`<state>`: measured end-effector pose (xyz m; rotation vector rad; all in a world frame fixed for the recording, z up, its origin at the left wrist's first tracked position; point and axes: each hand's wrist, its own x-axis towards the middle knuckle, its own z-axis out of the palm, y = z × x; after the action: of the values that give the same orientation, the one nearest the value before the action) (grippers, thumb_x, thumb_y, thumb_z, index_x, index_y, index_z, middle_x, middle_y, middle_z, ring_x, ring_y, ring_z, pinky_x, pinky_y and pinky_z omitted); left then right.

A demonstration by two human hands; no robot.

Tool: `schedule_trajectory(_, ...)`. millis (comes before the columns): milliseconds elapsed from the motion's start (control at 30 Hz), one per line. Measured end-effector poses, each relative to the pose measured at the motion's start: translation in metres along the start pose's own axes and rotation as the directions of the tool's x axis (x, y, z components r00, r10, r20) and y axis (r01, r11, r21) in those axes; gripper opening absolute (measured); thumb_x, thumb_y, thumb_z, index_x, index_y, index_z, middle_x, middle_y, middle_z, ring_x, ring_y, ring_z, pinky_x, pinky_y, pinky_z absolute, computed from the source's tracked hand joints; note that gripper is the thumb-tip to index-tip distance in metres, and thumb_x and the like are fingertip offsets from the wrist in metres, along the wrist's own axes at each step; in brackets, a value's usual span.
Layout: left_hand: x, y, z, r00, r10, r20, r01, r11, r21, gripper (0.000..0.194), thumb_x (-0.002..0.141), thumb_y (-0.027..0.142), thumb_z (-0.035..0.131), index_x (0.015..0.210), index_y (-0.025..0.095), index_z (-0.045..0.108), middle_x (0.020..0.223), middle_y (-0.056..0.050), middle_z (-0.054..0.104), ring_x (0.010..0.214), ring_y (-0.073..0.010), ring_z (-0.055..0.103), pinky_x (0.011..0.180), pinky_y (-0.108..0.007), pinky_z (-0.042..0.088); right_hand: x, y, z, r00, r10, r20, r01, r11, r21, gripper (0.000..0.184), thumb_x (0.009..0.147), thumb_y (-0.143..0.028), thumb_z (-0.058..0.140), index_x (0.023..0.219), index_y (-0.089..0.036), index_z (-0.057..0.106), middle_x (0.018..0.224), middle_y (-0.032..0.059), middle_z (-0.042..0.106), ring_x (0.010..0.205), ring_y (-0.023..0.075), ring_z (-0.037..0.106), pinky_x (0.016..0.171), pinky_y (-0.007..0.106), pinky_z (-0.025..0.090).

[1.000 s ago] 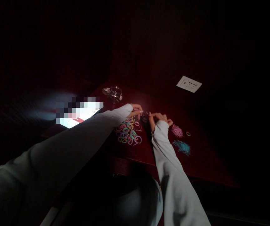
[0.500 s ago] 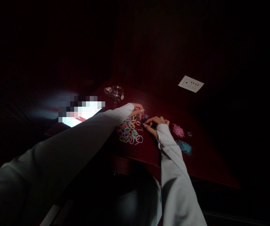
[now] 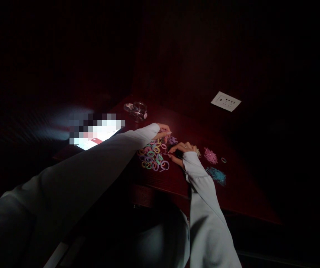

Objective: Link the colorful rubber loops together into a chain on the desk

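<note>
My left hand (image 3: pixel 164 132) hovers over the far edge of a pile of colourful small hair ties (image 3: pixel 150 154), fingers curled; whatever they hold, if anything, is too small to make out. To its right, my right hand (image 3: pixel 182 149) is low over the red-brown table, thumb and forefinger slightly apart. Their tips are beside a small purple band (image 3: pixel 165 153) at the pile's right edge. A purple bunch of bands (image 3: pixel 172 140) lies between the hands. Pale yellow bands (image 3: pixel 198 151) show partly behind my right hand.
Pink bands (image 3: pixel 210 156) and blue bands (image 3: pixel 217 175) form heaps to the right, near a single hair tie (image 3: pixel 223 160). A clear jar (image 3: pixel 139 111) stands at the back left. A lit screen (image 3: pixel 98 136) is at the left; a socket plate (image 3: pixel 226 101) is on the wall.
My right hand has moved left and nearer to me, toward the pile's right edge, uncovering the purple and pale yellow bunches. My left hand has barely moved.
</note>
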<state>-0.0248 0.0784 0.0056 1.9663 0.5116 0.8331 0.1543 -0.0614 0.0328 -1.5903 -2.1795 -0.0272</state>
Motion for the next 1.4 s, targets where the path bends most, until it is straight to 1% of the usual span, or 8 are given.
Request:
schedule_trajectory(200, -0.001, -0.002, -0.001, 0.999, -0.032, 0.001, 0.032, 0.999, 0.030, 0.032, 0.101, 0.044, 0.053, 0.087, 0.017, 0.062, 0.069, 0.000, 0.068, 0.053, -0.0086, 0.053, 0.054, -0.021, 0.037, 0.000, 0.006, -0.001, 1.000, -0.002, -0.012, 0.002, 1.000, 0.013, 0.006, 0.086, -0.031, 0.073, 0.089, -0.027, 0.076, 0.097, 0.0022, 0.075, 0.099, 0.0244, 0.058, 0.093, 0.038, 0.032)
schedule_trajectory(367, 0.000, -0.004, -0.002, 0.999, -0.028, 0.026, 0.027, 0.999, 0.033, 0.032, 0.100, 0.044, 0.053, 0.089, 0.016, 0.063, 0.071, 0.000, 0.068, 0.053, -0.0085, 0.053, 0.055, -0.021, 0.036, 0.001, 0.007, 0.000, 1.000, 0.000, -0.026, 0.001, 0.999, 0.047, 0.019, 0.087, -0.038, 0.072, 0.103, -0.029, 0.075, 0.096, 0.0019, 0.074, 0.095, 0.0236, 0.058, 0.090, 0.036, 0.037)
schedule_trajectory(500, 0.001, -0.005, -0.002, 0.999, -0.016, 0.033, 0.015, 0.999, 0.045, 0.034, 0.100, 0.047, 0.055, 0.088, 0.016, 0.063, 0.070, 0.000, 0.068, 0.053, -0.0088, 0.054, 0.055, -0.021, 0.037, 0.002, 0.009, 0.005, 1.000, -0.005, -0.001, 0.005, 0.999, 0.045, 0.021, 0.090, -0.038, 0.071, 0.109, -0.031, 0.077, 0.098, 0.0030, 0.074, 0.099, 0.0243, 0.058, 0.089, 0.036, 0.039)
schedule_trajectory(833, -0.001, -0.002, -0.004, 0.998, -0.001, 0.060, 0.001, 1.000, 0.009, 0.034, 0.099, 0.047, 0.054, 0.087, 0.016, 0.063, 0.069, 0.000, 0.068, 0.052, -0.0084, 0.053, 0.054, -0.020, 0.036, 0.004, 0.018, 0.010, 1.000, -0.024, -0.012, 0.025, 0.998, 0.058, 0.010, 0.091, -0.034, 0.071, 0.095, -0.028, 0.076, 0.097, 0.0031, 0.074, 0.095, 0.0228, 0.057, 0.088, 0.035, 0.042)
schedule_trajectory(1000, -0.001, -0.002, -0.004, 0.998, -0.004, 0.069, 0.002, 1.000, 0.019, 0.037, 0.097, 0.050, 0.056, 0.086, 0.016, 0.063, 0.070, -0.001, 0.068, 0.054, -0.0098, 0.055, 0.053, -0.021, 0.037, 0.004, 0.012, 0.014, 0.997, -0.074, -0.021, 0.076, 0.991, 0.111, 0.020, 0.097, -0.041, 0.064, 0.094, -0.028, 0.078, 0.094, 0.0042, 0.073, 0.094, 0.0224, 0.058, 0.087, 0.035, 0.043)
schedule_trajectory(1133, -0.001, -0.002, -0.003, 0.998, -0.010, 0.059, 0.009, 1.000, 0.014, 0.034, 0.098, 0.048, 0.056, 0.086, 0.016, 0.062, 0.069, 0.000, 0.067, 0.054, -0.0093, 0.054, 0.054, -0.021, 0.038, 0.006, 0.008, 0.009, 0.999, -0.044, 0.009, 0.042, 0.986, 0.160, 0.023, 0.098, -0.042, 0.061, 0.095, -0.029, 0.079, 0.096, 0.0035, 0.074, 0.093, 0.0220, 0.061, 0.088, 0.036, 0.044)
schedule_trajectory(1267, -0.002, -0.001, -0.003, 0.998, -0.017, 0.056, 0.017, 1.000, 0.009, 0.031, 0.099, 0.044, 0.055, 0.087, 0.017, 0.062, 0.068, 0.000, 0.066, 0.054, -0.0084, 0.054, 0.054, -0.020, 0.037, 0.006, 0.009, 0.001, 0.998, -0.013, -0.056, 0.024, 0.982, 0.189, 0.019, 0.095, -0.041, 0.065, 0.099, -0.028, 0.079, 0.097, 0.0034, 0.075, 0.092, 0.0218, 0.064, 0.089, 0.037, 0.045)
schedule_trajectory(1400, -0.004, 0.002, -0.004, 0.998, -0.008, 0.058, 0.007, 1.000, 0.011, 0.032, 0.099, 0.045, 0.055, 0.088, 0.016, 0.063, 0.071, 0.000, 0.068, 0.052, -0.0082, 0.052, 0.053, -0.020, 0.037, 0.003, 0.009, 0.001, 1.000, -0.020, -0.020, 0.024, 0.984, 0.174, 0.021, 0.088, -0.044, 0.074, 0.103, -0.029, 0.078, 0.096, 0.0030, 0.074, 0.090, 0.0219, 0.063, 0.088, 0.037, 0.045)
